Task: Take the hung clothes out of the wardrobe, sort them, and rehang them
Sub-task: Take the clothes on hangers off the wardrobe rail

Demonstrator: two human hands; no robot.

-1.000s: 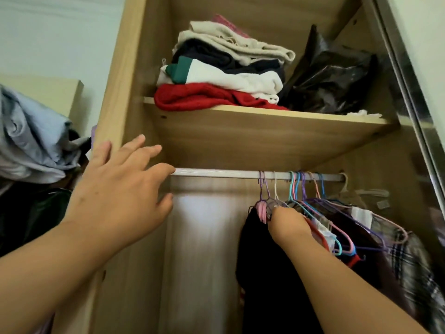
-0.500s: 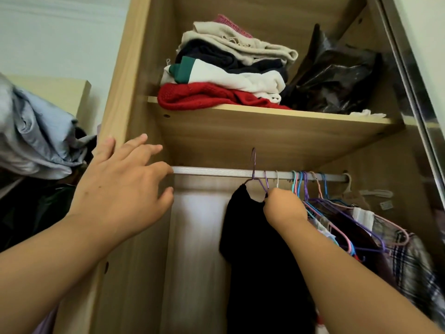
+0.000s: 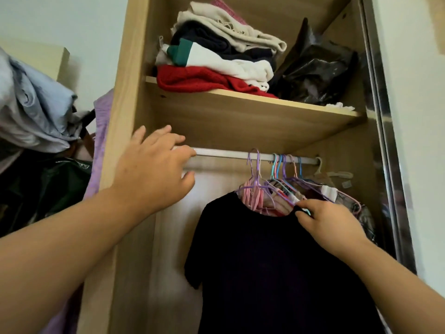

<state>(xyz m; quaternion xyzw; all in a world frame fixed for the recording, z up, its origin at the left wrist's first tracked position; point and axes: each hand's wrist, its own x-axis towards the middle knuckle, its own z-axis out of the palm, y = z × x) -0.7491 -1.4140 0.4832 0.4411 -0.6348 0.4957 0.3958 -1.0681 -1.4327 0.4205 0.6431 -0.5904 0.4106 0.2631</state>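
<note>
Pale wood wardrobe [image 3: 125,92] stands open, with folded clothes [image 3: 216,56] stacked on its upper shelf [image 3: 240,112]. A black T-shirt [image 3: 265,261] hangs below the metal rail [image 3: 221,152], leftmost of the garments there. The left hand [image 3: 151,174] reaches the rail's left end, fingers spread and relaxed, holding nothing. The right hand [image 3: 330,222] pinches the T-shirt's collar. Coloured hangers [image 3: 284,169] crowd together on the rail's right part.

A home bedroom: a wooden wardrobe [image 3: 125,97] fills the frame's middle, folded clothes [image 3: 216,61] on its shelf [image 3: 240,116], hangers [image 3: 277,174] on its rail [image 3: 224,154].
</note>
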